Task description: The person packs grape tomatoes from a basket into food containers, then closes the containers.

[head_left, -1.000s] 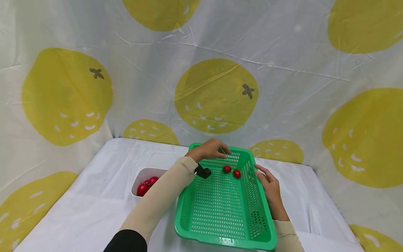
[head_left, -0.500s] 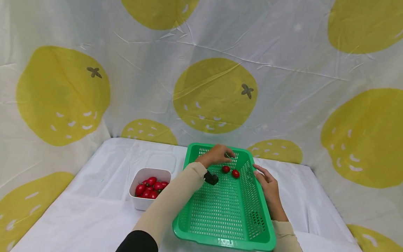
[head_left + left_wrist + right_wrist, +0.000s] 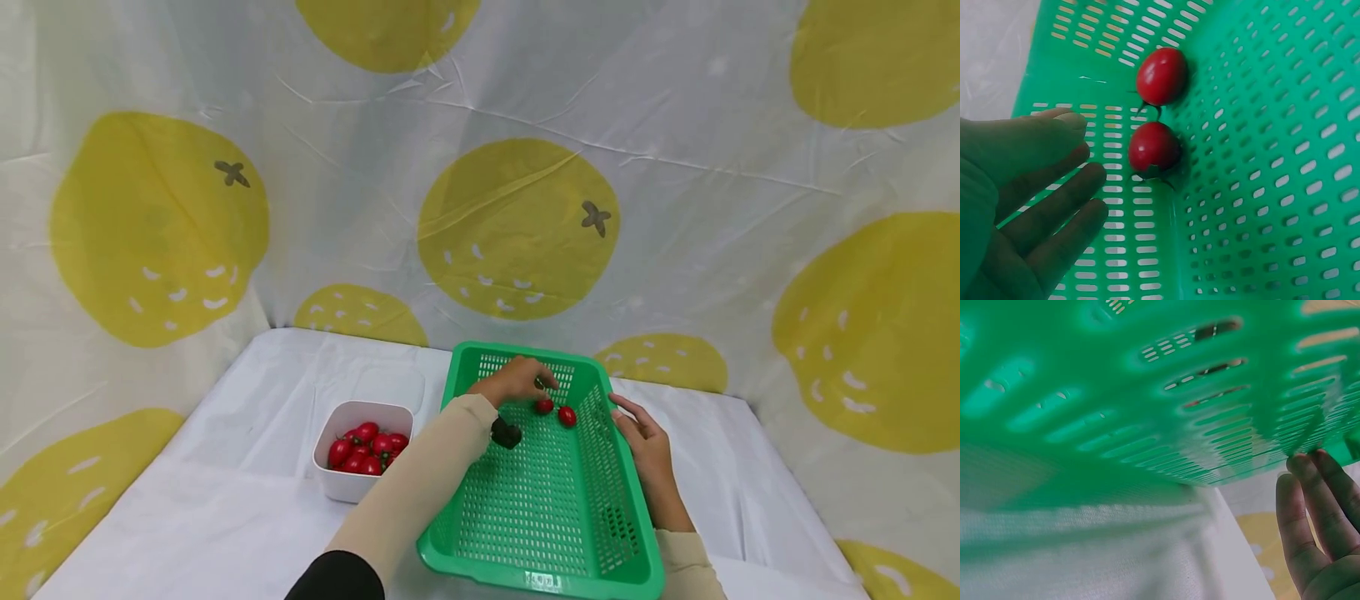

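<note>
A green perforated plastic basket (image 3: 517, 508) stands in front of me, tilted slightly in the head view. Two small red tomatoes with green stems lie near its far right corner: the nearer tomato (image 3: 567, 417) and the farther tomato (image 3: 543, 407). My left hand (image 3: 517, 380) reaches inside the basket, just over the farther tomato; in the left wrist view its loosely bent fingers (image 3: 1063, 209) are beside both tomatoes, with a gap between. At the basket's right rim, my right hand (image 3: 651, 446) touches the outer wall with straight fingers (image 3: 1319, 503).
Left of the basket, a white box (image 3: 347, 486) holds several red tomatoes (image 3: 369, 450). Behind it a translucent flat lid (image 3: 390, 387) lies on the white cloth (image 3: 217, 508). A lemon-patterned curtain (image 3: 517, 229) rises behind the table.
My left hand has moved right and down within the basket, toward the tomatoes. The white box, partly covered by my left sleeve before, now shows more. My right hand stays at the rim.
</note>
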Demonstrator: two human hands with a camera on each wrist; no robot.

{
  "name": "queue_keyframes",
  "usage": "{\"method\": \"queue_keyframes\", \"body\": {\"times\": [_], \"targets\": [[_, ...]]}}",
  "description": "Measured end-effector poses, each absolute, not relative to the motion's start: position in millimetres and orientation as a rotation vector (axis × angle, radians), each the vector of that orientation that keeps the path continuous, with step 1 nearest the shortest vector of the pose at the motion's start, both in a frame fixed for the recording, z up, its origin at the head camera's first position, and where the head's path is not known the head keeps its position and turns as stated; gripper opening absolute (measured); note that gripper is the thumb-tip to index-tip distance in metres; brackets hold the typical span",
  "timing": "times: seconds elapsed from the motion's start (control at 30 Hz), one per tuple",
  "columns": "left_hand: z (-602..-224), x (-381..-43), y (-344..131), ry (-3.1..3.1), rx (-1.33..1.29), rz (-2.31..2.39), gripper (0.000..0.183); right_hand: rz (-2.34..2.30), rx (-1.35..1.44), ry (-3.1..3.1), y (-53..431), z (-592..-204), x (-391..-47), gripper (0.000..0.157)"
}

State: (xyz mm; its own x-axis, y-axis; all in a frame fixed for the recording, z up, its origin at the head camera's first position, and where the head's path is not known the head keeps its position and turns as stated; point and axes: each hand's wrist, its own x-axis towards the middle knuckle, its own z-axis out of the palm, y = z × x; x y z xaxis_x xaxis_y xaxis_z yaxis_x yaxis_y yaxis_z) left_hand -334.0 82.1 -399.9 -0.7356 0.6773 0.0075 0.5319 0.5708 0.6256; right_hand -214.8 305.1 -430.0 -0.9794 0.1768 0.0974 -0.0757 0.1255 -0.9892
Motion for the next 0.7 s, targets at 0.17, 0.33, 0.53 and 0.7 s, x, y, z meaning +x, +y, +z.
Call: {"method": "queue_keyframes", "body": {"times": [0.17, 0.33, 0.53, 0.7], "targets": [[-402.4, -330.8, 82.5, 2.560, 0.972, 0.897, 0.029, 1.973, -0.100, -2.202, 305.5, -431.1, -213.5, 0.045], [-404.1, -330.9, 84.0, 2.567, 0.972, 0.877, 0.029, 1.968, -0.092, -2.197, 305.5, -430.2, -214.2, 0.044], [-405.8, -333.3, 85.1, 2.567, 0.990, 0.849, 0.029, 1.971, -0.090, -2.199, 305.7, -429.1, -215.5, 0.044], [-409.5, -334.1, 88.0, 2.567, 0.993, 0.795, 0.030, 1.962, -0.092, -2.195, 306.5, -430.2, -215.1, 0.044]]}}
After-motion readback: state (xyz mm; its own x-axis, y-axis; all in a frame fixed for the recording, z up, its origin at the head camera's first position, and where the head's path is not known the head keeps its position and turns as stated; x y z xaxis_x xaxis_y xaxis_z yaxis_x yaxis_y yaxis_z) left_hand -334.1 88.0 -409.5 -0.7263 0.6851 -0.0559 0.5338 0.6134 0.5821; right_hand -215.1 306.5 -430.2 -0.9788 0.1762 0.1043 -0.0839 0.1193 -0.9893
